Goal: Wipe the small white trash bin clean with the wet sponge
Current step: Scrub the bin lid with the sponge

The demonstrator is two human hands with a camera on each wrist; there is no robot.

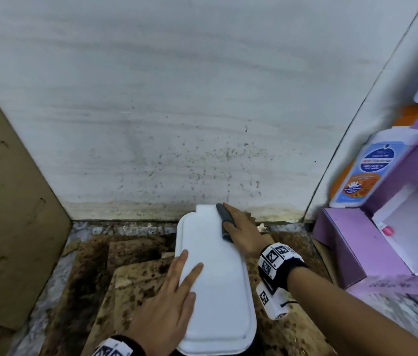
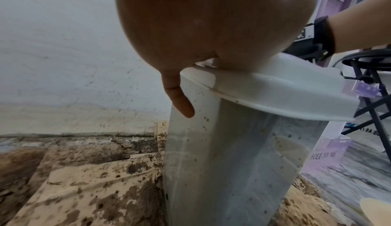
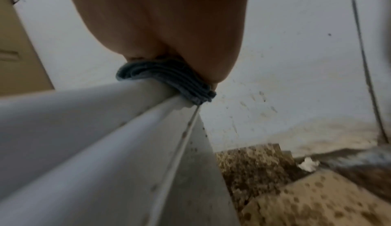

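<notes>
Left hand (image 1: 169,301) flat, fingers spread, steadying lid (image 1: 215,278) of bin (image 2: 232,162). Right hand (image 1: 241,231) presses sponge (image 1: 224,222) flat at lid's far edge. Risk: sponge slips off edge; hard push tips bin.

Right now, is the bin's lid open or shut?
Shut. The lid lies flat on the bin; the left hand rests on top, and the right hand presses the sponge on it.

Smooth white plastic bin (image 1: 218,283) with a slight sheen (sides speckled brown), grey-blue sponge (image 3: 169,77) ribbed and soft, perhaps cloth, matt stained cardboard (image 2: 84,187), chalky matt wall (image 1: 177,98).
</notes>
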